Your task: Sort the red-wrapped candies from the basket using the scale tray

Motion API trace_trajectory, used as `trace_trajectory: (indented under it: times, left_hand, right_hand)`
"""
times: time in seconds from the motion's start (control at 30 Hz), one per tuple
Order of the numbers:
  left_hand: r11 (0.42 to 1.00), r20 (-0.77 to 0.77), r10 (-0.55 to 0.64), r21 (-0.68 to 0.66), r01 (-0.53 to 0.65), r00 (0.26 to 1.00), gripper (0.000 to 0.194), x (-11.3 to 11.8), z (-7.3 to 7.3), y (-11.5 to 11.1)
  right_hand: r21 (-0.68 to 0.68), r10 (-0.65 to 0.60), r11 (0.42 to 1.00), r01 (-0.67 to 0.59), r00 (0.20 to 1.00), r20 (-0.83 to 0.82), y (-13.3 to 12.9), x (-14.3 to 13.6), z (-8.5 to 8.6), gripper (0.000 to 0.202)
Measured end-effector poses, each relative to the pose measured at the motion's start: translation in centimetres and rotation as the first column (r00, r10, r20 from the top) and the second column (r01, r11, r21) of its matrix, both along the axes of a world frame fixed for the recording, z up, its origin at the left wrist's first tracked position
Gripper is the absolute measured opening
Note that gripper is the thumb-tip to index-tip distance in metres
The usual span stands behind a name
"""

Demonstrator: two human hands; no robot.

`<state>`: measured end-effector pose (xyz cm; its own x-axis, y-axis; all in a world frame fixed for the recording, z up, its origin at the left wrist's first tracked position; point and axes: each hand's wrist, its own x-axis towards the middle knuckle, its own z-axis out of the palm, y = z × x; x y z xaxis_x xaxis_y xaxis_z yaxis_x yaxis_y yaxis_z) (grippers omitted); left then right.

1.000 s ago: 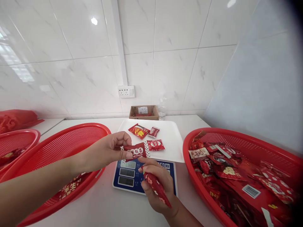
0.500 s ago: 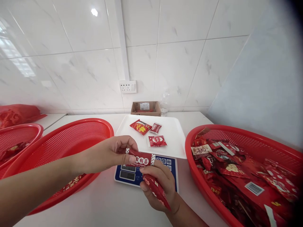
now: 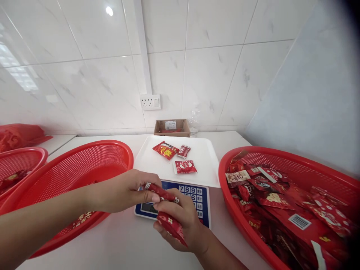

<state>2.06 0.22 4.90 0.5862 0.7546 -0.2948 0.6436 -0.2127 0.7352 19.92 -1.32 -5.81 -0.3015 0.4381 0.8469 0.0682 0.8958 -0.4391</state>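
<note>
My left hand (image 3: 135,191) pinches one end of a small red wrapped candy (image 3: 164,193) with white dotted ends. The candy's other end meets the fingers of my right hand (image 3: 184,221). Curled in that right hand is a red flowered candy packet (image 3: 171,225), tilted down to the right and partly covered by fingers. Both hands are over a blue-faced digital scale (image 3: 200,197), hiding part of its display and keys. On the scale's white tray (image 3: 206,170) lie a red and yellow packet (image 3: 165,150), a small candy (image 3: 183,151) and a red and white packet (image 3: 185,166).
A red basket (image 3: 225,176) heaped with red packets stands at right. Two more red baskets are at left, the nearer one (image 3: 128,150) holding some packets low down. A cardboard box (image 3: 172,129) sits by the tiled wall, and a red bag (image 3: 21,135) lies far left.
The candy between my hands has tipped, and its printed face is now turned away and more covered. My right hand has shifted slightly left with the flowered packet. The camera view has moved a little.
</note>
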Motion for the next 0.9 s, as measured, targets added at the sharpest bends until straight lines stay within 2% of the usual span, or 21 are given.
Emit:
trace_trajectory:
  times: [0.13,0.27,0.37,0.43,0.5,0.6,0.7,0.8,0.9]
  left_hand:
    - [0.999,-0.044,-0.031,-0.03,0.03,0.999,0.028,-0.2,-0.2,0.3]
    - [0.997,0.053,-0.011,-0.082,0.015,0.999,0.025,0.3,-0.1,1.2]
    - [0.996,0.113,0.059,-0.071,-0.052,0.992,0.027,0.5,0.1,2.6]
    - [0.989,0.063,0.142,0.031,-0.144,0.988,0.034,0.5,-0.1,3.7]
    - [0.955,-0.06,0.228,0.208,-0.212,0.972,0.04,0.3,-0.7,5.0]
    - [0.881,-0.197,0.307,0.429,-0.199,0.931,0.043,0.3,-2.2,6.7]
    - [0.828,-0.214,0.343,0.528,-0.187,0.915,0.042,0.5,-3.5,7.7]
    - [0.778,-0.2,0.361,0.604,-0.176,0.911,0.062,1.3,-4.2,8.0]
    - [0.802,-0.245,0.274,0.592,-0.08,0.93,0.075,2.7,-4.7,8.1]
  right_hand:
    - [-0.017,0.022,1.0,-0.022,1.0,-0.005,-0.2,-0.2,0.1,0.013]
    - [-0.047,-0.032,0.998,0.029,0.998,-0.053,0.0,-0.2,-0.3,0.015]
    - [-0.08,-0.057,0.996,0.05,0.995,-0.078,0.4,-0.1,-0.5,0.019]
    - [-0.089,-0.035,0.996,0.027,0.995,-0.093,0.6,-0.1,-0.6,0.019]
    - [-0.075,-0.016,0.997,0.01,0.997,-0.08,0.6,-0.2,-0.6,0.019]
    - [-0.047,-0.027,0.999,0.025,0.999,-0.033,0.5,-0.3,-0.6,0.02]
    - [-0.051,-0.035,0.998,0.034,0.999,-0.024,0.4,-0.4,-0.6,0.019]
    - [-0.059,-0.029,0.998,0.027,0.999,-0.036,0.4,-0.3,-0.6,0.019]
    - [-0.052,-0.033,0.998,0.032,0.999,-0.025,0.4,-0.3,-0.7,0.021]
